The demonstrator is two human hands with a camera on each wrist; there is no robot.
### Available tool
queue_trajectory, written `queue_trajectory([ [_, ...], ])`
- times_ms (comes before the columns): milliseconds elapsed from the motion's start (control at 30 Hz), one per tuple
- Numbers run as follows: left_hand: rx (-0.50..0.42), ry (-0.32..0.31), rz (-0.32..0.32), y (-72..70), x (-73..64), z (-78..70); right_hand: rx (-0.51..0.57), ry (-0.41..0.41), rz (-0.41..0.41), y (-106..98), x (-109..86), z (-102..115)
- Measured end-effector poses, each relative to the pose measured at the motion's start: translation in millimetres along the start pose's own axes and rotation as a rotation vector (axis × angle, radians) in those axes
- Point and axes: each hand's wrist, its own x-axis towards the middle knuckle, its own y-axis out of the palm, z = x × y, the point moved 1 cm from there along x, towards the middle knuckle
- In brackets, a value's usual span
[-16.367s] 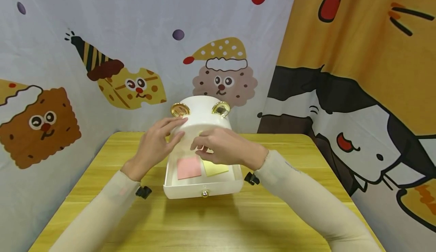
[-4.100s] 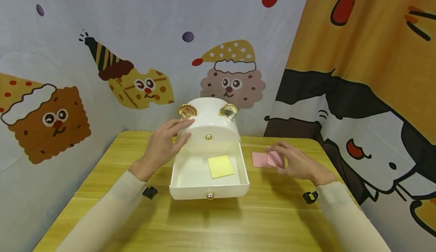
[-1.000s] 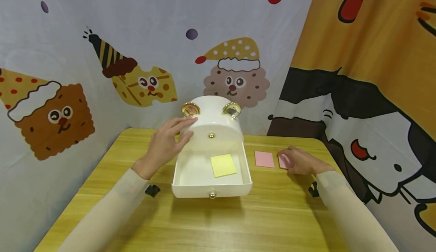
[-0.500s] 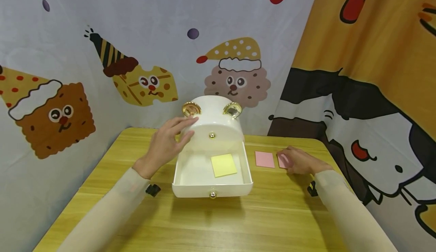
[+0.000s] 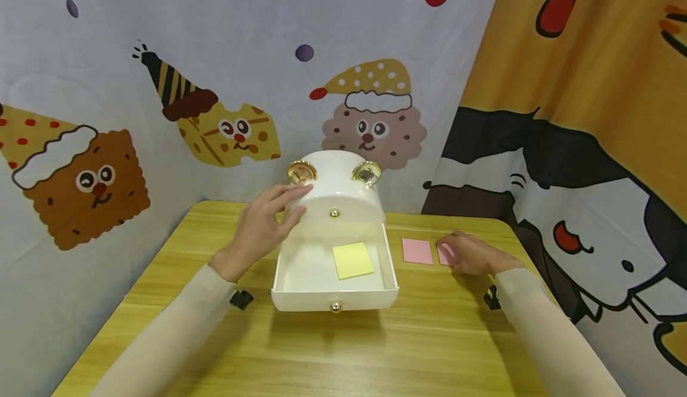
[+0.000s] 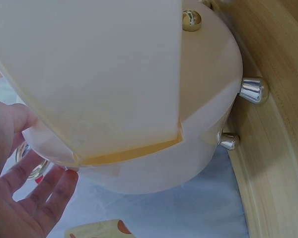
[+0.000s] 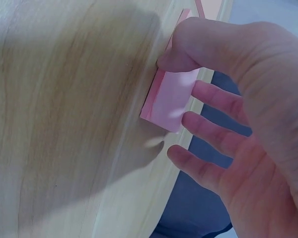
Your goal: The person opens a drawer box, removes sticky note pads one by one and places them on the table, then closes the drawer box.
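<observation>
My left hand point(image 5: 254, 233) rests with relaxed fingers against the left side of a white storage box point(image 5: 338, 176) with gold ears. In the left wrist view, fingertips touch the rim of its curved body. Its drawer point(image 5: 303, 301) is pulled out toward me, and a yellow sticky note pad point(image 5: 352, 260) lies inside. Right of the box, my right hand point(image 5: 477, 255) pinches a pink sticky note pad point(image 7: 176, 99) low at the table, thumb on the near edge; the other fingers are spread beyond it. A second pink pad point(image 5: 417, 251) lies flat just to its left.
The wooden table point(image 5: 214, 349) carries everything. Two gold knobs show: one on the drawer front point(image 5: 349, 300), the other above it on the box. A cartoon-printed cloth point(image 5: 257, 21) hangs close behind the table's back edge.
Earlier a pink pad lay in the drawer beside the yellow one; now two pink pads are on the table. My right hand has lowered the second beside the first. The last second shows almost no motion.
</observation>
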Motion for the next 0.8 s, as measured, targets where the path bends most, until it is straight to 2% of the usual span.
queue_trajectory([
  [333,0.001,-0.006,0.001,-0.8,0.2,-1.2,0.014,0.026,0.017,1.5,-1.0,-2.1],
  [500,0.001,-0.003,-0.001,-1.0,0.2,-1.8,0.010,0.021,-0.004,2.2,-3.9,-3.2],
  [800,-0.005,-0.006,0.001,0.7,-1.0,-1.2,-0.027,-0.080,-0.139,0.0,-9.5,3.2],
])
